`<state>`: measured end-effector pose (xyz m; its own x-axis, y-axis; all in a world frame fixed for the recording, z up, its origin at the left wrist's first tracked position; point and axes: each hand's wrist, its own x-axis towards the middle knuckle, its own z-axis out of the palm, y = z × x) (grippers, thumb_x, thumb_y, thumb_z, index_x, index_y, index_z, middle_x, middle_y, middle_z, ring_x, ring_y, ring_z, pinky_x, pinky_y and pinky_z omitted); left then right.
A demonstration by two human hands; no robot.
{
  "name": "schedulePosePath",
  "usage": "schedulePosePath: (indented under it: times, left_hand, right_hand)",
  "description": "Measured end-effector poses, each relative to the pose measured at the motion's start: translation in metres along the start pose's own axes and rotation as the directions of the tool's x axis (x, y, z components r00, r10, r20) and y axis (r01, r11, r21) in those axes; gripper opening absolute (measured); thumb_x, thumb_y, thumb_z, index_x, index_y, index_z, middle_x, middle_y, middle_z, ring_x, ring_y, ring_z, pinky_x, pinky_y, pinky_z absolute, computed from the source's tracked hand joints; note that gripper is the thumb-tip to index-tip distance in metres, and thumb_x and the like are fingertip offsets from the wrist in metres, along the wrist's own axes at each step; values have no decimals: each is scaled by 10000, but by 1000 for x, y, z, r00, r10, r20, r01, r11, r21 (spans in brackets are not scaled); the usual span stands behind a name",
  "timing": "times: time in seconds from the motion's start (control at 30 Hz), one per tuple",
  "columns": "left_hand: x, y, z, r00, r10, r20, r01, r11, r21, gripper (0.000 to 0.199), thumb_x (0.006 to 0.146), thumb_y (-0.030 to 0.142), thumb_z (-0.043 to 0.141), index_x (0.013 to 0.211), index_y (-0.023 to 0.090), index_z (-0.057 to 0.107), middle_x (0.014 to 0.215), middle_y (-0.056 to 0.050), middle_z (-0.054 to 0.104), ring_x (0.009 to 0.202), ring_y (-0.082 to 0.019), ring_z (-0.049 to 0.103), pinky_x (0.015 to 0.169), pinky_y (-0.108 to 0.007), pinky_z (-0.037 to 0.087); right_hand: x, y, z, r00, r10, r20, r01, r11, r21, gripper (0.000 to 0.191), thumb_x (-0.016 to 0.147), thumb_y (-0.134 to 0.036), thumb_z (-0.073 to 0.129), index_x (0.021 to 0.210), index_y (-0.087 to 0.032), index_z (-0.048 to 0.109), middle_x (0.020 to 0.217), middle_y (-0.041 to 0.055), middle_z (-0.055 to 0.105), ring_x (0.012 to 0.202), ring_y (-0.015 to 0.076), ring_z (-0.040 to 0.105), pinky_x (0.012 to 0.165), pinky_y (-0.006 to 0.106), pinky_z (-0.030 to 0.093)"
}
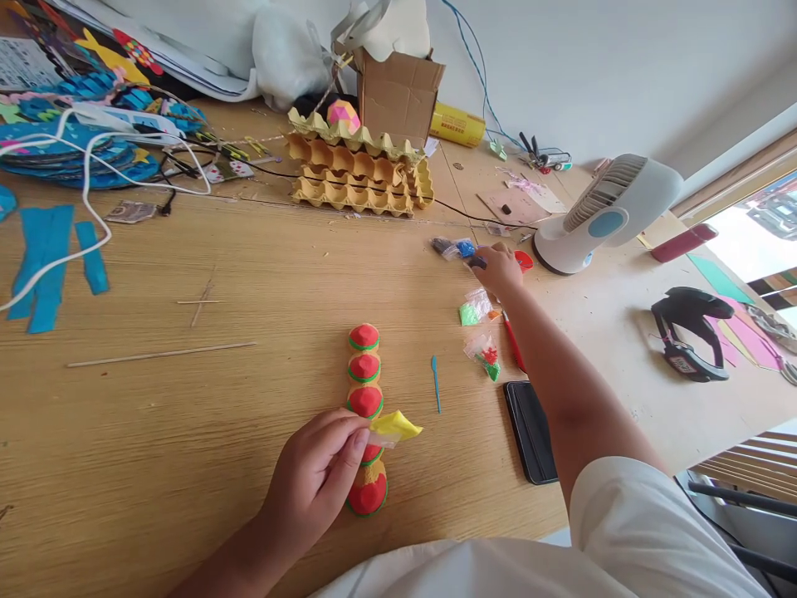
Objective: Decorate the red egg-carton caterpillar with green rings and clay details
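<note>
Between thumb and fingers, my left hand (327, 465) pinches a small clear bag with yellow clay (398, 426) inside. Below it lies an egg-carton strip (364, 367) with several red-painted bumps edged in green, partly covered by the hand. My right hand (498, 267) reaches far forward, its fingers down at a dark packet (476, 262) beside a blue one (465, 247); whether it grips the packet cannot be made out. Nearer to me are bags of light green clay (469, 313) and of red and green clay (490, 363). A blue plastic tool (436, 384) lies right of the strip.
Black phone (530, 432) under my right forearm; white fan (607, 212) and black headgear (691, 332) to the right. Egg cartons (354, 178) and a cardboard box (398, 95) stand at the back. Wooden sticks (162, 355), blue strips (53, 266) and a white cable (93, 158) lie left.
</note>
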<state>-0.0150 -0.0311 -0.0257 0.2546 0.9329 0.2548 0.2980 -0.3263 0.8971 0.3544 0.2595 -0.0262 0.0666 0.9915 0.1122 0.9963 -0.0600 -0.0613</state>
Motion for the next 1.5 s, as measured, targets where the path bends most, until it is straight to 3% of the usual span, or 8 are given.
schedulePosePath:
  times: [0.17, 0.5, 0.6, 0.73, 0.97, 1.17, 1.33, 1.5]
  left_hand:
    - [2, 0, 0, 1000, -2, -6, 2, 1000, 5, 228, 1020, 167, 534, 929, 213, 738, 863, -29, 720, 790, -149, 682, 703, -223, 545]
    - [0, 0, 0, 1000, -18, -4, 18, 1000, -10, 246, 1029, 181, 519, 928, 208, 742, 851, -39, 721, 776, -155, 683, 698, -234, 555]
    - [1, -1, 1, 1000, -1, -4, 1, 1000, 0, 246, 1025, 173, 524, 918, 209, 743, 861, -37, 726, 796, -152, 692, 719, -230, 559]
    - [2, 0, 1, 1000, 6, -11, -5, 1000, 19, 260, 1027, 181, 523, 930, 209, 763, 898, -49, 750, 816, -162, 712, 730, -239, 573]
    - [1, -1, 0, 996, 35, -78, -36, 999, -19, 214, 988, 149, 614, 1081, 262, 770, 1062, -31, 771, 935, -155, 742, 801, -225, 595]
    - [0, -5, -1, 978, -188, -87, 152, 938, -311, 111, 991, 245, 658, 924, 228, 745, 1042, -52, 743, 942, -175, 715, 783, -244, 590]
    - [1, -4, -4, 894, -447, 5, 350, 693, -630, 247, 951, 430, 722, 861, 204, 682, 1067, -83, 740, 996, -233, 698, 793, -307, 584]
    - [6, 6, -7, 843, -527, 111, 418, 510, -752, 322, 913, 483, 760, 848, 217, 592, 967, -53, 732, 824, -192, 672, 708, -301, 544]
  right_hand:
    - [-6, -9, 7, 994, -97, 55, 98, 995, -24, 295, 923, -406, 658, 1107, -231, 810, 1213, 136, 740, 1167, 356, 652, 982, 448, 538]
    - [3, -12, 8, 996, -33, 84, 42, 993, -112, 287, 972, -377, 576, 996, -232, 822, 915, 149, 771, 935, 334, 705, 797, 425, 544]
    - [8, -23, 5, 997, -56, 58, 63, 990, -126, 323, 963, -472, 606, 1042, -236, 811, 1033, 163, 767, 1023, 357, 684, 837, 458, 547]
    - [17, -40, 4, 989, -144, -10, 142, 981, -130, 293, 989, -277, 558, 1189, -226, 766, 1307, 180, 694, 1227, 379, 596, 943, 497, 510]
    - [32, -57, 3, 983, -149, -105, 147, 989, -24, 305, 984, -195, 487, 1017, -187, 790, 1196, 189, 702, 1177, 378, 580, 941, 489, 481]
    - [9, -59, -20, 978, -75, -194, 111, 977, 182, 237, 960, -254, 512, 1029, -188, 728, 1059, 109, 746, 950, 253, 660, 804, 351, 511]
    - [-49, -59, -44, 1000, -1, -32, 26, 568, 823, 139, 837, -319, 688, 806, -195, 633, 679, -29, 623, 593, 120, 599, 608, 250, 440]
    - [-116, -67, -69, 937, -151, 315, -301, 108, 947, 270, 755, -359, 803, 862, -205, 608, 652, -47, 648, 524, 105, 668, 474, 177, 422]
